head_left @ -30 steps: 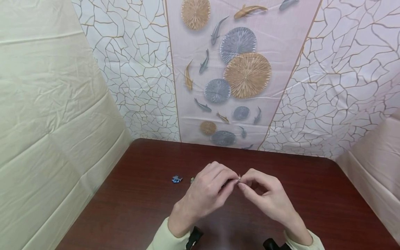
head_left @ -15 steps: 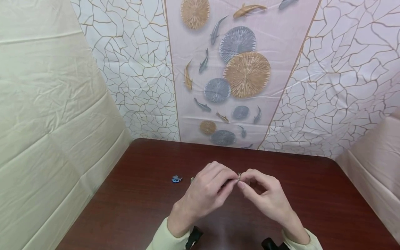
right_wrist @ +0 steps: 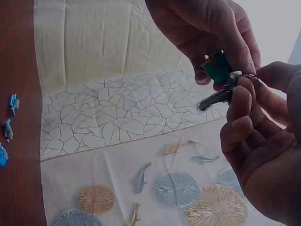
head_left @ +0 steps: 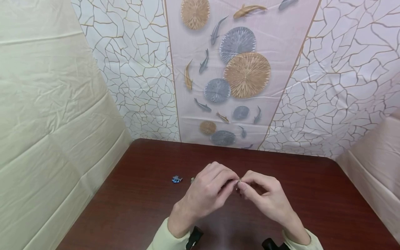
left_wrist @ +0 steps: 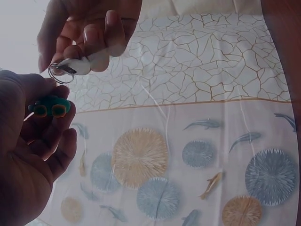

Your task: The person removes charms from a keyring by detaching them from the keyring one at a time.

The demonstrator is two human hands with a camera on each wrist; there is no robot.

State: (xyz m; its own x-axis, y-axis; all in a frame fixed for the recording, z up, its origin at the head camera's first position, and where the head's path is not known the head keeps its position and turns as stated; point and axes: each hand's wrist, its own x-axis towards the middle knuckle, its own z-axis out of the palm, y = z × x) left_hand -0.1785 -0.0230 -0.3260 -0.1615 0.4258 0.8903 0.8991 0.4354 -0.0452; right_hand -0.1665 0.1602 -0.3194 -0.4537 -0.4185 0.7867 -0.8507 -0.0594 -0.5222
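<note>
A small metal key ring (head_left: pixel 239 180) is held between both hands above the table. My left hand (head_left: pixel 207 187) pinches it from the left, and a green charm with orange parts (left_wrist: pixel 51 107) lies against that hand's fingers. From the other side my right hand (head_left: pixel 270 196) pinches the ring with thumb and forefinger. Near the right fingers, a dark, narrow piece (right_wrist: pixel 215 100) sticks out in the right wrist view; its kind is unclear. A whitish piece (left_wrist: pixel 77 66) shows by the ring in the left wrist view. Fingers hide part of the ring.
On the dark red-brown table (head_left: pixel 140 208), a small blue and grey figure (head_left: pixel 176 179) lies left of the hands. Another small greenish thing (head_left: pixel 192 180) is partly hidden behind the left hand. Patterned cloth (head_left: pixel 150 69) hangs behind the table's far edge.
My right thumb and forefinger have shifted slightly on the ring, and the ring's angle has changed. A bit of something now shows below the right thumb. The left hand stays nearly still.
</note>
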